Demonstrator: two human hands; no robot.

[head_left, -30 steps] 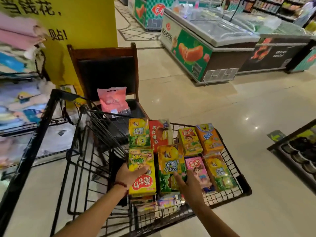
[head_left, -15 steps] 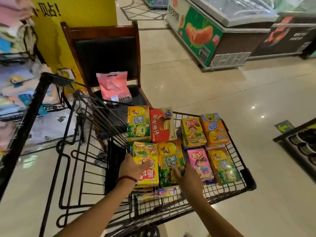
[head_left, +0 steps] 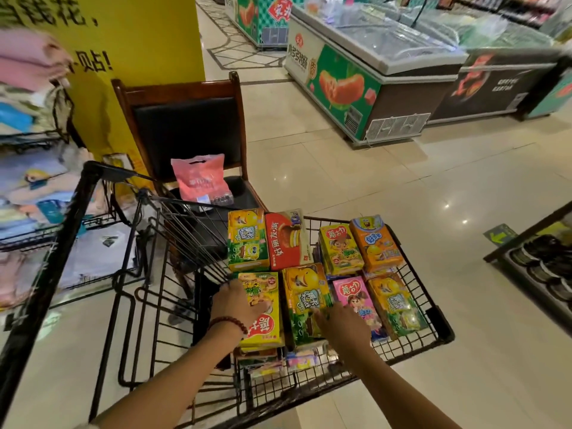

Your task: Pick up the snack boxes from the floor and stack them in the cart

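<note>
The black wire cart [head_left: 439, 331] stood on the tiled floor [head_left: 356, 168], its basket packed with snack boxes lying flat in two rows. In the far row lay a yellow-green box [head_left: 247, 239], a red box [head_left: 286, 238], a yellow box [head_left: 340, 249] and an orange box [head_left: 376, 243], side by side and touching. In the near row lay a yellow box with a red logo [head_left: 267, 311], a dark yellow box [head_left: 305, 300], a pink box [head_left: 356, 297] and another yellow-green box [head_left: 396, 305]; more boxes showed beneath them at the near edge. The left hand [head_left: 236, 301], a bead bracelet [head_left: 229, 322] on its wrist, rested on the logo box with fingers spread flat over its left part, gripping nothing. The right hand [head_left: 342, 326] lay with straight fingers over the near ends of the dark yellow and pink boxes, also flat and not curled round either. Just beyond the cart stood a wooden chair [head_left: 176, 91] with a pink bag [head_left: 199, 178] on its seat. A yellow wall [head_left: 148, 41] rose behind the chair, and chest freezers [head_left: 371, 75] lined the aisle farther off. A blurred rack of goods [head_left: 28, 187] stood at the left.
</note>
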